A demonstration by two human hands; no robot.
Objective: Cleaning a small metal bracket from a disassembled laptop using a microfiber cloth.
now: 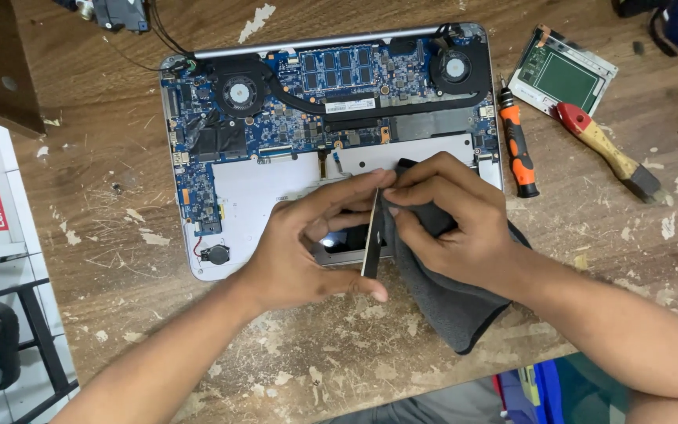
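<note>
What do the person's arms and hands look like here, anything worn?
Both arms are bare as far as the frame shows: no sleeves in view. The left hand and right hand wear no gloves, and no rings, watch or wrist strap show. No markings are visible on either forearm.

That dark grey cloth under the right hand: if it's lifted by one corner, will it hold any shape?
Probably not. The grey cloth drapes and folds under the right hand, so it looks floppy. It seems thin and light, and likely grips rather than slides.
</note>
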